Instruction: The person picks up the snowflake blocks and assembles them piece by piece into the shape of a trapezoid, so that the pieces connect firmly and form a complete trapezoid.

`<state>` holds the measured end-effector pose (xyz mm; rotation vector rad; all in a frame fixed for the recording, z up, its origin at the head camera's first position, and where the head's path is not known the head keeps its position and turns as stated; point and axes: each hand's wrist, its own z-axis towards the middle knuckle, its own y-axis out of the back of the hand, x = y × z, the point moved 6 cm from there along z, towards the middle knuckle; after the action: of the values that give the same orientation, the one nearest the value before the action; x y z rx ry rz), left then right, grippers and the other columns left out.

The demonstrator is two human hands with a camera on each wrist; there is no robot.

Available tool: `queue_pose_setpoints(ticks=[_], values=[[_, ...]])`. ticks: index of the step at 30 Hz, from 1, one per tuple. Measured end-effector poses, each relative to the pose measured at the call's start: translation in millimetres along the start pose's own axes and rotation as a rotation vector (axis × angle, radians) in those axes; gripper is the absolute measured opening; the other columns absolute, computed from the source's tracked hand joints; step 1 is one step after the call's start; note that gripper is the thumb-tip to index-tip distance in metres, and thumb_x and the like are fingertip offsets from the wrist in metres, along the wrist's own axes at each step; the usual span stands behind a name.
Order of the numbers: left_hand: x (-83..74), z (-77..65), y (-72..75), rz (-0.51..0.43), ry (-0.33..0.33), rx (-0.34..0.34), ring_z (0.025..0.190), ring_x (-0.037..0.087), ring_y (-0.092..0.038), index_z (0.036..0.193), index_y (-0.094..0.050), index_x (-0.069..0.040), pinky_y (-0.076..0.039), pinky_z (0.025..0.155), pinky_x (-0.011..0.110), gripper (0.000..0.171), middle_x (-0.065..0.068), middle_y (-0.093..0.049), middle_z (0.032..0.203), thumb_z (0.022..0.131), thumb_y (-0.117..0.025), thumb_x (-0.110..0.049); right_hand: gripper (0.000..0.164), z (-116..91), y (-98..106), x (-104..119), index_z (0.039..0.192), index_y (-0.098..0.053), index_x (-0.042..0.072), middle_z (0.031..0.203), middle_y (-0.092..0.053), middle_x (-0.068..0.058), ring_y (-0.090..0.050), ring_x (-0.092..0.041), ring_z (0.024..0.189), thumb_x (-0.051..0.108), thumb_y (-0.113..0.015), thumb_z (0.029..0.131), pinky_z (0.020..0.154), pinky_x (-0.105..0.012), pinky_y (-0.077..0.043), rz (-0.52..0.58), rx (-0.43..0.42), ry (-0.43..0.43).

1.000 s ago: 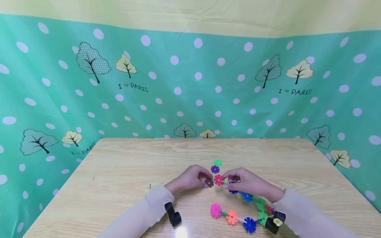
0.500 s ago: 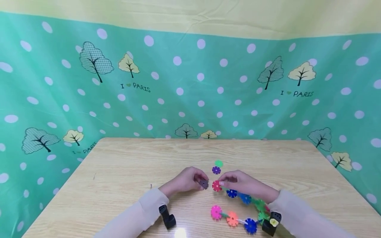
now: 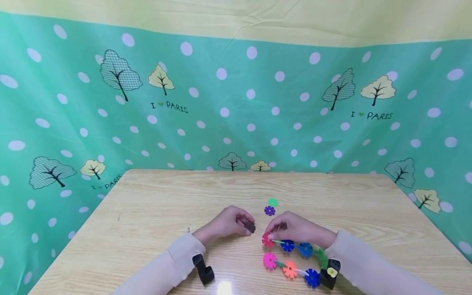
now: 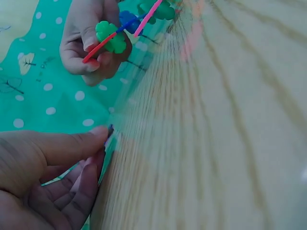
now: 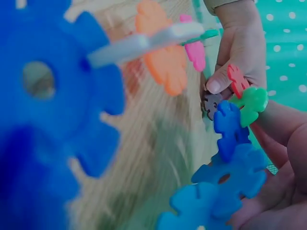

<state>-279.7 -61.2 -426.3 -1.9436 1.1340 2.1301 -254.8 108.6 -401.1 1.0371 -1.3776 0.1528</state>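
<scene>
My left hand (image 3: 230,221) pinches a dark brown notched interlocking disc (image 3: 250,227) between thumb and fingers, just above the table. To its right, my right hand (image 3: 300,228) pinches the red disc (image 3: 268,240) at one end of a linked chain of coloured discs. From there the chain runs through a dark blue disc (image 3: 287,245) and a lighter blue disc (image 3: 305,249), bends near the right wrist, and comes back through a blue disc (image 3: 312,278) and an orange disc (image 3: 290,270) to a pink disc (image 3: 270,261). The right sleeve and wrist camera hide part of the bend.
Beyond the hands, a purple disc (image 3: 269,211) and a light green disc (image 3: 273,202) lie on the wooden table (image 3: 166,196). A small dark speck (image 3: 188,230) lies by the left sleeve. A green dotted cloth (image 3: 206,102) hangs behind the table.
My right hand has drawn the red end of the chain toward me, closer to the pink disc. The left hand has shifted slightly left with the brown disc, widening the gap.
</scene>
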Motion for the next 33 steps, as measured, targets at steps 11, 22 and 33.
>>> queue_pose_setpoints(ticks=[11, 22, 33], values=[[-2.9, -6.1, 1.8, -0.095, 0.073, -0.056, 0.075, 0.012, -0.06, 0.103, -0.071, -0.004, -0.053, 0.066, 0.024, 0.035, 0.002, -0.068, 0.088, 0.069, -0.08, -0.004, 0.012, -8.6, 22.2, 0.4, 0.091, -0.072, 0.008, 0.079, -0.065, 0.0, -0.054, -0.014, 0.07, 0.019, -0.068, 0.087, 0.057, -0.023, -0.046, -0.037, -0.312, -0.094], [-26.6, -16.8, -4.8, -0.257, 0.013, -0.147, 0.072, 0.021, -0.065, 0.106, -0.068, -0.002, -0.057, 0.064, 0.033, 0.029, 0.009, -0.07, 0.089, 0.077, -0.071, 0.001, 0.022, -23.2, 17.3, -15.5, 0.102, -0.063, -0.004, 0.084, -0.07, -0.006, -0.063, -0.015, 0.066, 0.012, -0.065, 0.088, 0.062, -0.035, -0.057, 0.318, -0.476, -0.276], [-40.9, -22.4, -10.6, -0.176, -0.085, -0.25, 0.07, 0.032, -0.066, 0.095, -0.069, 0.004, -0.057, 0.058, 0.032, 0.018, 0.016, -0.07, 0.085, 0.078, -0.068, 0.007, 0.022, -27.2, -2.6, -23.3, 0.104, -0.059, -0.004, 0.086, -0.068, -0.003, -0.066, -0.015, 0.068, 0.012, -0.062, 0.088, 0.066, -0.032, -0.058, 0.619, -0.474, -0.198]])
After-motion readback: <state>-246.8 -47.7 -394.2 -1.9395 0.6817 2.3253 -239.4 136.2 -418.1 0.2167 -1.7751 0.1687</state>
